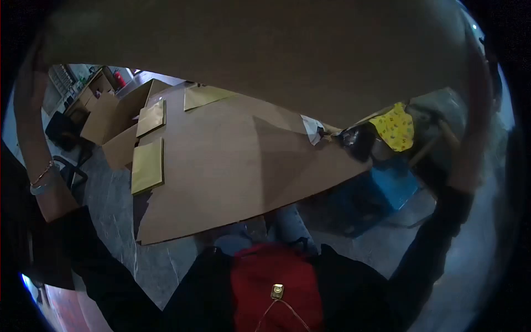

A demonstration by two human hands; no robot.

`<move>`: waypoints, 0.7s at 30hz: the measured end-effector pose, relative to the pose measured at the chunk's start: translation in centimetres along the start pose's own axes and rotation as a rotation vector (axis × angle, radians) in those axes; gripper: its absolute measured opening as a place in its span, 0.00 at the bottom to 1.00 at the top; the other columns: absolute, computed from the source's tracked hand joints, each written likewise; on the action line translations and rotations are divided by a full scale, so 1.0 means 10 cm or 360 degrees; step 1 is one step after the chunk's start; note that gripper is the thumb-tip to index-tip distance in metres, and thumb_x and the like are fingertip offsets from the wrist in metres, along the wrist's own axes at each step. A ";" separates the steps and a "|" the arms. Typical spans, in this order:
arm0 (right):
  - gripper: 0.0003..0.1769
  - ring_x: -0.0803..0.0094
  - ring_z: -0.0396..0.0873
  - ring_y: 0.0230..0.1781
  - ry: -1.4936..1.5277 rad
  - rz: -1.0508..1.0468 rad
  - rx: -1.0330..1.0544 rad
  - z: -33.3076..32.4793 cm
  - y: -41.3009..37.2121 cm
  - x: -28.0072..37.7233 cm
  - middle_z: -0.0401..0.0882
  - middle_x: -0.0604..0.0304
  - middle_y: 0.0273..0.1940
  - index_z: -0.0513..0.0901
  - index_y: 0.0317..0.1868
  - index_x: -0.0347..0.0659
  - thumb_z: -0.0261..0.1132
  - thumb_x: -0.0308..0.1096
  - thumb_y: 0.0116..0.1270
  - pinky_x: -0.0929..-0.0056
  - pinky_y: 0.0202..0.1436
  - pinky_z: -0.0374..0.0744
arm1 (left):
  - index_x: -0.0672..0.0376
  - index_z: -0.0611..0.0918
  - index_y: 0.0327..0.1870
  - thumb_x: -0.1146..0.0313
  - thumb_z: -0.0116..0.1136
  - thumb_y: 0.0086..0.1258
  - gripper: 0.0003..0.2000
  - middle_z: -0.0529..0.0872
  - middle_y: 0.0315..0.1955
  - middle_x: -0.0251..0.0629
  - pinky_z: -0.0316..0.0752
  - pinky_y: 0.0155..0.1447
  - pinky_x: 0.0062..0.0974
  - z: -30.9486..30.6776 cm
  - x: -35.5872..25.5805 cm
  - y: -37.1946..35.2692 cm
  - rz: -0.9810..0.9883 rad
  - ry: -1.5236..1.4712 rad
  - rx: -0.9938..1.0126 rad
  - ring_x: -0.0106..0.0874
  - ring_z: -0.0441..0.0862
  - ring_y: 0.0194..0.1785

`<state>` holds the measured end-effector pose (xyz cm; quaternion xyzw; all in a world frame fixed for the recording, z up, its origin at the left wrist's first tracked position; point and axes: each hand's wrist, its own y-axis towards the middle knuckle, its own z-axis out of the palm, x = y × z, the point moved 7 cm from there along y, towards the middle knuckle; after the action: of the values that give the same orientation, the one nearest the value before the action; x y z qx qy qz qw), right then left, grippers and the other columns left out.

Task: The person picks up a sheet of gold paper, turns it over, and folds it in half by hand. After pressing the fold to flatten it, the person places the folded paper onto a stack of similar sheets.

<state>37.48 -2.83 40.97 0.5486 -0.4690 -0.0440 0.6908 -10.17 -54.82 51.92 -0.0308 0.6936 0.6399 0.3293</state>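
Note:
A large brown cardboard sheet (265, 50) fills the top of the head view, raised close to the camera. My left hand (34, 69) is up at its left edge, with a bracelet and a bangle on the wrist. At the opposite edge is my right hand (477, 77), dim and blurred. Both hands appear to grip the sheet, though the fingers are mostly hidden in shadow. Below it lies a cardboard-covered table (210, 160). Yellow envelope stacks (147, 166) rest along its left side, with another yellow stack (204, 96) at the far edge.
An open cardboard box (119, 119) stands left of the table. To the right are a dark plastic bag (358, 143), a yellow patterned cloth or bag (395, 128) and a blue stool or bin (394, 185). A red fire extinguisher (119, 79) is in the background.

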 end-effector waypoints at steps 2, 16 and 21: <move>0.20 0.75 0.78 0.50 -0.0044 -0.0088 0.0064 0.33 0.09 0.31 0.80 0.60 0.50 0.76 0.56 0.36 0.65 0.35 0.67 0.74 0.55 0.75 | 0.62 0.73 0.61 0.63 0.51 0.75 0.19 0.82 0.49 0.34 0.71 0.59 0.25 -0.07 -0.35 -0.10 0.0036 0.0030 0.0024 0.24 0.77 0.53; 0.26 0.74 0.78 0.47 0.0158 0.0280 0.0402 1.61 0.59 -0.44 0.79 0.59 0.50 0.71 0.60 0.35 0.67 0.35 0.65 0.74 0.52 0.78 | 0.61 0.78 0.55 0.58 0.57 0.71 0.19 0.84 0.43 0.33 0.75 0.48 0.21 -0.05 0.00 -0.35 -0.0569 0.0111 0.0369 0.21 0.79 0.45; 0.29 0.74 0.79 0.47 0.0297 0.0914 0.0454 2.07 0.09 -2.04 0.78 0.58 0.51 0.70 0.62 0.35 0.68 0.35 0.64 0.74 0.51 0.79 | 0.62 0.79 0.50 0.59 0.57 0.71 0.16 0.84 0.38 0.32 0.77 0.43 0.19 -0.08 1.87 -1.19 -0.1206 0.0238 0.0295 0.21 0.80 0.39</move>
<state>11.31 -5.57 28.65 0.4868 -0.5406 0.2691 0.6311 -19.59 -50.64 32.26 -0.3013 0.7101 0.4036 0.4921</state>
